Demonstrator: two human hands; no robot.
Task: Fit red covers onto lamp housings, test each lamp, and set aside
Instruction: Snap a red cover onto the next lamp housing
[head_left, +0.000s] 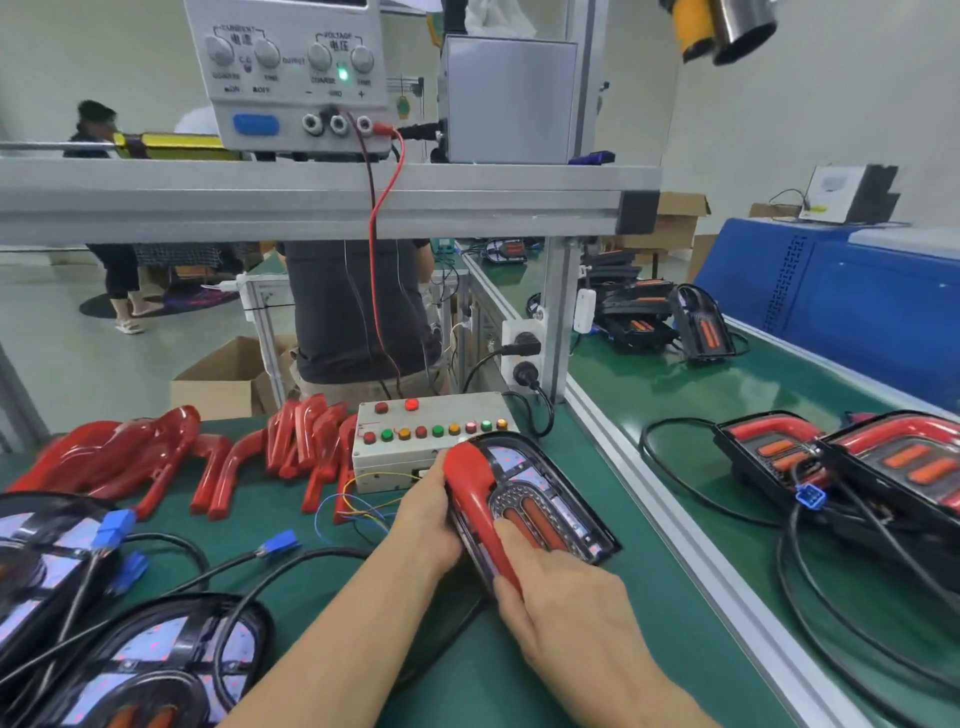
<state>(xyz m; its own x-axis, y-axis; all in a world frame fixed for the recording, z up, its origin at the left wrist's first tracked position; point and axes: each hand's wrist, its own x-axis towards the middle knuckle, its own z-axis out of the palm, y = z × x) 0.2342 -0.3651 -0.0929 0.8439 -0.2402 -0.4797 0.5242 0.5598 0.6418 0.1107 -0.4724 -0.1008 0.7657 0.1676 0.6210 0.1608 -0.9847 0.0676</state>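
factory: conveyor belt (675, 415), test box (431, 441)

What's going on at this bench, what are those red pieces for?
A person is fitting a red cover onto a black lamp housing on the green bench. The left hand grips the housing's edge, and the right hand presses the cover down along its side. More loose red covers lie in a pile behind, beside a test box with coloured buttons. Housings without covers wait at the near left, and lamps with covers fitted sit on the belt to the right.
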